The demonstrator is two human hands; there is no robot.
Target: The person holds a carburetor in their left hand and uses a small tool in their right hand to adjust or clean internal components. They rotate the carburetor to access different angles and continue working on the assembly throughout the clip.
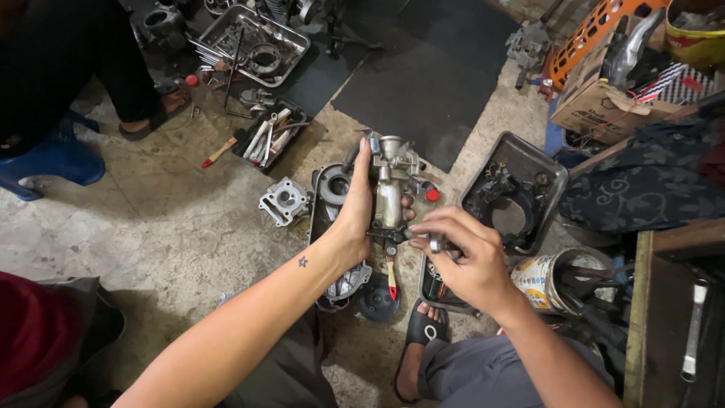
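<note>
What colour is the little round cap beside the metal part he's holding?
Red. The cap shows in the head view, just right of the carburetor.

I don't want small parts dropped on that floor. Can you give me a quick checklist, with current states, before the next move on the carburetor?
1. Left hand grips the carburetor firmly: ok.
2. Right hand pinches a small metal part at the carburetor's lower end: ok.
3. Part fully seated or threaded: cannot tell.
4. Carburetor held above the engine cover, not resting on it: ok.
5. Tool tray within reach: not ok, it lies beyond the work.
6. Catch surface under the hands: not ok, only the bare concrete floor and loose parts.
</note>
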